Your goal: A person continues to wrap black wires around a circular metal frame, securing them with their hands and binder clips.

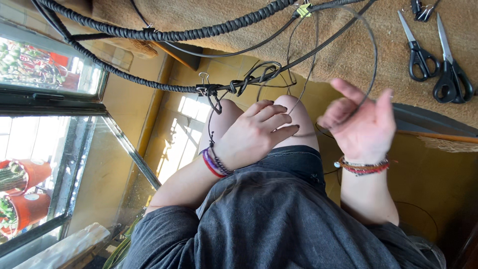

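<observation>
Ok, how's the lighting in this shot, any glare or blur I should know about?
Head view: the window at left is bright, with sunlit patches on the floor; the left hand, right hand and scissors are evenly lit and sharp; the whole frame sits tilted.

Dark grey tee, dark shorts, red/purple bracelets on both wrists.

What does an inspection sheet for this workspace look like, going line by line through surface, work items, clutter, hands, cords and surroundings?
Surface: brown woven mat.
Work items: black braided cord; binder clip at the knot.
Clutter: two black scissors on the mat.
Hands: left hand rests on the knee; right hand raised, a thin cord strand running into it.
Cords: thin strands loop loosely, partly tangled.
Surroundings: window, red plant pots outside.
</observation>
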